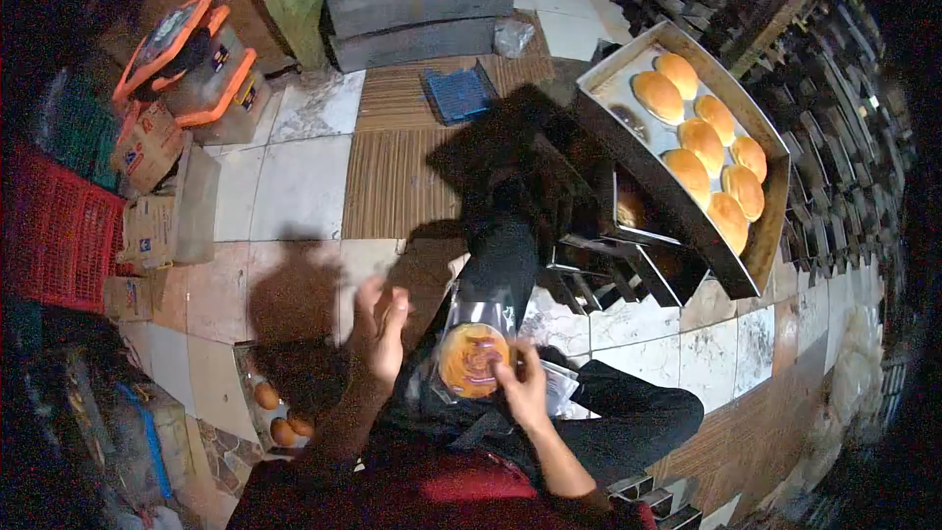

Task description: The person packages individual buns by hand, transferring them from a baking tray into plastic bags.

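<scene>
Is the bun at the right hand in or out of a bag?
In the clear bag: film shows above and beside the bun, with purple print across it. Whether it's sealed, I cannot tell.

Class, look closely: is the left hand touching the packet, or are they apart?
Apart. The head view shows a plain dark gap between the left hand and the packet.

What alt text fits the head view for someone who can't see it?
The person's right hand touches a clear plastic bag with a round bun inside; the left hand, open, is apart from it. At right, a metal tray holds golden buns; other buns lie lower left.
</scene>
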### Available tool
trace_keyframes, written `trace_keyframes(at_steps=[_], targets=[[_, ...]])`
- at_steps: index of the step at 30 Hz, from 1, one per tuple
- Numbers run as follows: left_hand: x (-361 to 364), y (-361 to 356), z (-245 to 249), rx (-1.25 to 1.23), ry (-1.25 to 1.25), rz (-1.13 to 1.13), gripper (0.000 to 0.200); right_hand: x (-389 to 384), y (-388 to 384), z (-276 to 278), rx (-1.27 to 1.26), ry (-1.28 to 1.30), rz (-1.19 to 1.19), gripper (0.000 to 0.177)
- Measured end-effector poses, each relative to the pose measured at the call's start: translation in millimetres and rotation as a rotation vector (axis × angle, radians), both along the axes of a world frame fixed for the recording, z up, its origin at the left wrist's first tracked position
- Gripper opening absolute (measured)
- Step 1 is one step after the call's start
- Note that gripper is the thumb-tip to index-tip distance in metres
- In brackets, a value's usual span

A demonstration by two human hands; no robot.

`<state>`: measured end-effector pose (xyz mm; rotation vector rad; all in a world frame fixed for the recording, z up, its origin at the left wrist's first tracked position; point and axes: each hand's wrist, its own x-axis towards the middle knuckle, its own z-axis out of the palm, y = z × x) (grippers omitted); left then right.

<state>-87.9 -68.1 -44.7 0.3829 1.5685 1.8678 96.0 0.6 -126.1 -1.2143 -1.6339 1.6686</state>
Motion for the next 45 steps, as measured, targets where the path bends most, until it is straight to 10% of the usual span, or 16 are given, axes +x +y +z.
trace_keyframes(at_steps=[1, 3, 5, 10, 13, 15, 17, 21, 27, 30, 33, 37, 39, 43, 45], targets=[[-1, 4, -22, -0.091, 0.136, 0.194, 0.038, -1, 3, 4, -0.004, 0.01, -0.072, 0.031], [2, 3, -47, -0.268, 0.492, -0.114, 0.031, -10, 20, 6, -0.105, 0.043, -0.154, 0.025], [20, 23, -19, -0.582, 0.291, -0.319, 0.023, -21, 41, 5, -0.043, -0.096, 0.021, 0.027], [26, 29, 6, -0.18, 0.292, -0.203, 0.015, -18, 41, 85, 0.232, -0.039, 0.029, 0.017], [27, 24, 31, -0.037, 0.807, -0.232, 0.006, -12, 26, 108, 0.816, 0.053, -0.021, 0.008], [31, 14, 15, 0.02, 0.82, -0.335, 0.006, -7, 20, 89, 0.404, -0.071, 0.029, 0.002], [29, 17, 18, 0.458, 0.756, -0.445, 0.011, 10, 14, 110, 0.626, 0.003, 0.083, 0.004], [30, 33, 55, 0.061, 0.905, -0.598, 0.009, -3, 31, 130, 0.72, 0.047, 0.136, 0.005], [20, 52, -4, -0.051, -0.009, 0.013, 0.013, -15, 71, 61, 0.331, -0.117, -0.158, 0.03], [34, 9, -60, -0.39, 0.12, -0.063, 0.019, 16, 33, 6, 0.323, -0.254, -0.081, 0.023], [48, -3, -49, -0.513, -0.313, 0.07, 0.019, 17, 2, 62, 0.814, -0.288, -0.194, 0.036], [51, 17, 10, -0.346, -0.592, 0.084, 0.022, -11, 29, 85, 1.163, -0.587, 0.419, 0.067], [43, 31, 42, 0.033, -0.35, 0.132, 0.028, -15, 77, 88, 0.516, -0.341, 0.289, 0.069], [34, 25, 36, 0.087, -0.257, 0.108, 0.024, -7, 160, 243, 1.112, -0.18, 0.226, 0.075], [43, 21, 17, -0.011, -0.401, 0.037, 0.021, -6, 198, 289, 0.81, -0.079, 0.139, 0.066]])
